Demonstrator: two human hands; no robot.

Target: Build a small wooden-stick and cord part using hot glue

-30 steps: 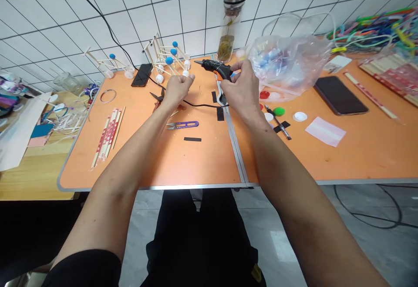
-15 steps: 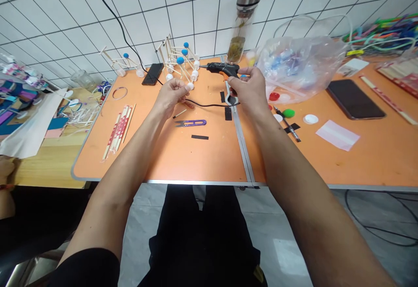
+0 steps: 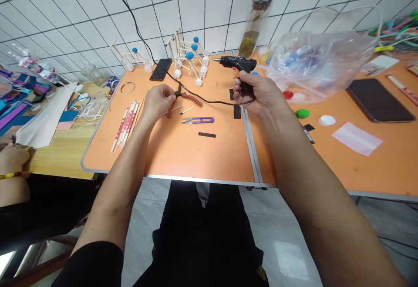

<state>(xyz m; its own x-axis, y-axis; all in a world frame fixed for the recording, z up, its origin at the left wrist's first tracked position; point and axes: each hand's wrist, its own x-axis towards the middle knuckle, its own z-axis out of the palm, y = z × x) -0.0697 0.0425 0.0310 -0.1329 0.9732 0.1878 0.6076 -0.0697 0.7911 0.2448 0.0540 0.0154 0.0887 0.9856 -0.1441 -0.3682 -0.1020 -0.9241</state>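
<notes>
My right hand (image 3: 259, 91) is wrapped round the grip of a black hot glue gun (image 3: 238, 63) with an orange trigger. The gun is held above the table, its nozzle pointing left. My left hand (image 3: 159, 100) is low over the table with fingers drawn together; whatever they hold, if anything, is hidden. Right beside its fingertips lies a pair of red-handled pliers (image 3: 192, 98); whether they touch is unclear. Behind the hands stands a stick frame (image 3: 187, 58) with blue caps and white wheel-like discs. Purple thread snips (image 3: 198, 120) lie in front, near short stick pieces.
The gun's black cord (image 3: 212, 101) crosses the table. Wrapped chopsticks (image 3: 126, 123) and a phone (image 3: 160, 69) lie left. A glass bottle (image 3: 257, 21), plastic bag (image 3: 320, 67) and second phone (image 3: 380, 99) stand or lie right. Another person's hand (image 3: 13, 158) rests at far left.
My left hand has left the stick frame's front disc and come down to the left beside the pliers. The glue gun, still in my right hand, has moved away from the frame.
</notes>
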